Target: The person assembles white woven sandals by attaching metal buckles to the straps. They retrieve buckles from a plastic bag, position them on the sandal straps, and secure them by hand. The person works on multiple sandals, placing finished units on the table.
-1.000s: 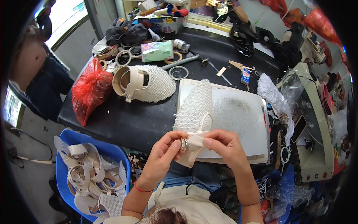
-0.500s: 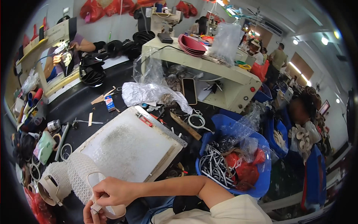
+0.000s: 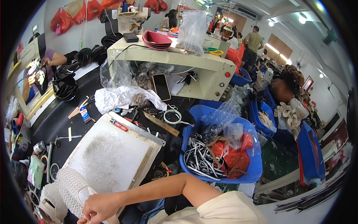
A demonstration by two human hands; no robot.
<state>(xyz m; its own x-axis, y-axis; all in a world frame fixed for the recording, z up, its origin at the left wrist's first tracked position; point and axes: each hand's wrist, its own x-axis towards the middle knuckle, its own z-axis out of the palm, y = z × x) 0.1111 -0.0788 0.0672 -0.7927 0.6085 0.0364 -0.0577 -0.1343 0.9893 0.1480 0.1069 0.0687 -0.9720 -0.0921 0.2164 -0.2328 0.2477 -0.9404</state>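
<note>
My right hand (image 3: 100,207) sits at the lower left edge of the picture, fingers curled on a white strap that loops off a white mesh shoe upper (image 3: 65,189). The forearm (image 3: 160,186) crosses the bottom of the view from the right. The mesh piece lies over the near corner of a white cutting board (image 3: 115,153) on the black table. My left hand is out of the picture.
A steel ruler (image 3: 146,131), a red-handled tool (image 3: 119,125) and a wooden stick (image 3: 161,123) lie by the board. To the right stands a blue basket (image 3: 257,164) of straps and a red bag. Behind are crumpled plastic (image 3: 121,99), a phone (image 3: 162,86) and a cream machine stand (image 3: 209,74). Other people work around.
The view has swung from the table in front to the right. My hands and the mesh piece have slid to the lower left corner, and the left hand has dropped out of sight.
</note>
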